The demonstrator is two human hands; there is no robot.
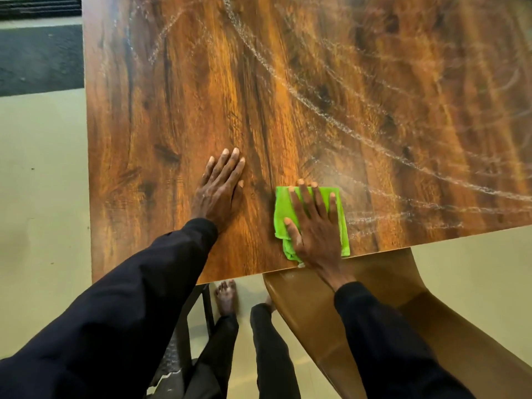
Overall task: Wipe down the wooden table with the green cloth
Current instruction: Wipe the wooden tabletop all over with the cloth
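Progress check: partway through, by my read. Your right hand (313, 226) lies flat on the green cloth (281, 208), fingers straight and spread, pressing it down rather than gripping it. The cloth sits folded at about 5 o'clock on the wooden table (187, 96), its lower corner touching the near edge. Your left hand (221, 191) lies flat on bare wood at 9 o'clock of the cloth, near but apart, fingers straight and close together, holding nothing; probably bracing.

Whitish curved streaks (331, 116) arc from 12 o'clock of the tabletop down to 3 o'clock of the cloth. Wet wipe trails or leftover residue, cannot tell. The wood around your left hand looks streak-free, with faint marks at 11 o'clock. So the near-left part looks done; the far and right side likely need passes. A brown chair (388, 283) is tucked at 6 o'clock, under the edge.
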